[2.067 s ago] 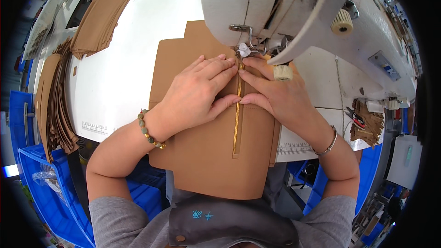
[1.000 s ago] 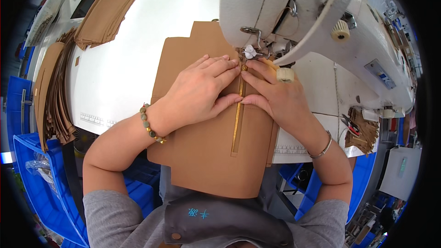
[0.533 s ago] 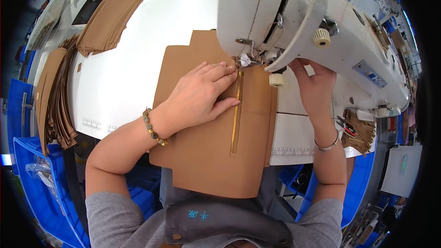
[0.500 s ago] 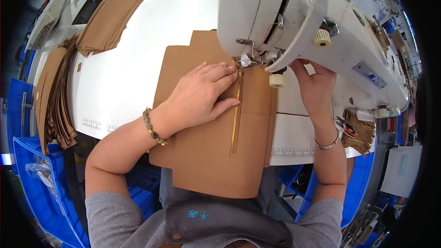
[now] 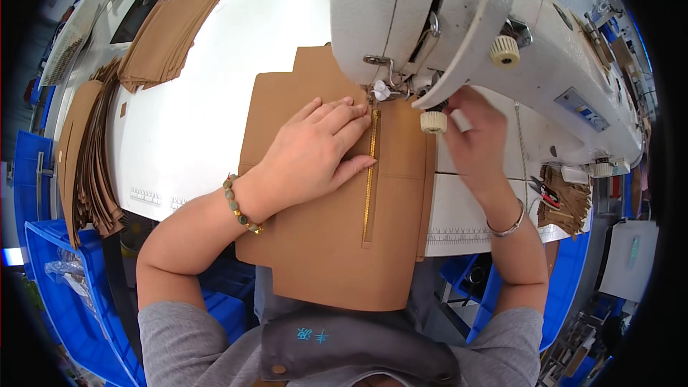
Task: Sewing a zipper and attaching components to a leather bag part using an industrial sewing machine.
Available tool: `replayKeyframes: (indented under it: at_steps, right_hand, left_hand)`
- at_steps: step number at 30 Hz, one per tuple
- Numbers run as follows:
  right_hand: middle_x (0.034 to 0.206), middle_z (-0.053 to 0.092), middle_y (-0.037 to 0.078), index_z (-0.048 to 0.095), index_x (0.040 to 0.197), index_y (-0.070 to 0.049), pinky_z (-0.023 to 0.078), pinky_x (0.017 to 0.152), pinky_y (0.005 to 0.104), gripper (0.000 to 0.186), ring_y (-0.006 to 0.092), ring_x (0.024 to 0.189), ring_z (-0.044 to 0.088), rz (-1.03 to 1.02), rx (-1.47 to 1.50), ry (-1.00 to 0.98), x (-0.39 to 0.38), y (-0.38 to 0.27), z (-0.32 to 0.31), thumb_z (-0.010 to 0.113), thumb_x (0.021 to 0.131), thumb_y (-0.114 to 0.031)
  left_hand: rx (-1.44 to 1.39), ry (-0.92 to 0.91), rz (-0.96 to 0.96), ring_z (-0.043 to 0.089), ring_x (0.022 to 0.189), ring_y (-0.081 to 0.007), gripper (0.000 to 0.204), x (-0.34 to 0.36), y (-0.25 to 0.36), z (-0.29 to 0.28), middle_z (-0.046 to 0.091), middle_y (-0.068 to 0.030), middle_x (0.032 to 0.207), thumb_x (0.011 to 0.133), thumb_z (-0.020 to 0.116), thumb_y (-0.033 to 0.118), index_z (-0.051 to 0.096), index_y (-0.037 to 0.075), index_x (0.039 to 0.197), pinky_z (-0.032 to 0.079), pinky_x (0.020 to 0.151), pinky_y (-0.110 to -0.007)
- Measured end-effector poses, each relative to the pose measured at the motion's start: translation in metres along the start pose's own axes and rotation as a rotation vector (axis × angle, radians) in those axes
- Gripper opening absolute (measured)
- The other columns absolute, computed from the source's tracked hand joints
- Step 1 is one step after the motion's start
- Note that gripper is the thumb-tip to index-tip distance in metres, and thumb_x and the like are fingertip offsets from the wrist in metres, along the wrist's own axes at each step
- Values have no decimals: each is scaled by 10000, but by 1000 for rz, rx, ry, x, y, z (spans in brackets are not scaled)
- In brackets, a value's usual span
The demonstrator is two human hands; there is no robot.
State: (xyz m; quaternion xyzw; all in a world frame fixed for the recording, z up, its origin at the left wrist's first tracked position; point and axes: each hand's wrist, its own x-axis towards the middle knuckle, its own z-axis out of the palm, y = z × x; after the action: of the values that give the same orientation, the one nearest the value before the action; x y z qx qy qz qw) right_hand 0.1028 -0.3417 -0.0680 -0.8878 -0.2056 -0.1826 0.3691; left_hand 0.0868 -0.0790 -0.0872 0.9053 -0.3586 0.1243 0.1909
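Right hand [image 5: 476, 137] shifted leftward; left fingers [image 5: 353, 131], slightly spread, touch panel [image 5: 322, 244].

The right hand [image 5: 479, 137] is blurred, its fingertips hidden by the curved guard [image 5: 476, 54] of the sewing machine [image 5: 539, 54]; what they touch is unclear. The left hand [image 5: 313, 147] and the machine's head [image 5: 376, 11], cut off at the far edge, cover parts of the brown zippered panel [image 5: 315, 247]. Left, a clear bag's [image 5: 69, 272] contents are indistinct.
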Motion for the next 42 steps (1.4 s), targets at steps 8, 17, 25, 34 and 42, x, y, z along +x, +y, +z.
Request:
replayKeyframes:
  at_steps: [8,17,25,34,42]
  right_hand:
    - [1137,695,94,734,1202,-69,444,1080,480,420,322,1129,614,-389,-380,-236,-23,-9,32,780,862,-312]
    - [1227,699,106,714,1238,-45,427,1103,488,453,320,1146,608,-359,-399,-252,-22,-14,32,768,874,-310]
    - [1279,693,112,702,1275,-47,422,1113,479,469,316,1146,614,-373,-405,-269,-20,-9,32,746,898,-322]
    - [1277,697,109,698,1282,-50,422,1122,485,466,316,1130,620,-339,-410,-293,-17,-6,33,741,905,-320]
    - [1291,700,108,678,1317,-57,426,1124,488,481,315,1123,632,-310,-371,-296,-15,-6,32,732,914,-313]
  left_hand:
    - [4,6,77,634,1208,-319,444,-2,-2,-1,677,-104,1279,884,772,340,731,87,1245,498,1061,-466]
    - [-48,-4,72,640,1188,-322,470,0,-3,-5,687,-114,1260,858,791,345,739,65,1233,508,1037,-431]
    - [-59,8,68,647,1173,-307,458,3,-6,-4,691,-114,1250,854,796,334,748,58,1216,517,1011,-418]
    - [-52,31,72,646,1157,-311,453,4,-8,0,690,-115,1251,865,788,333,748,64,1228,516,1002,-417]
    - [-60,41,73,648,1143,-313,442,5,-10,1,692,-119,1240,875,783,327,749,57,1223,516,998,-414]
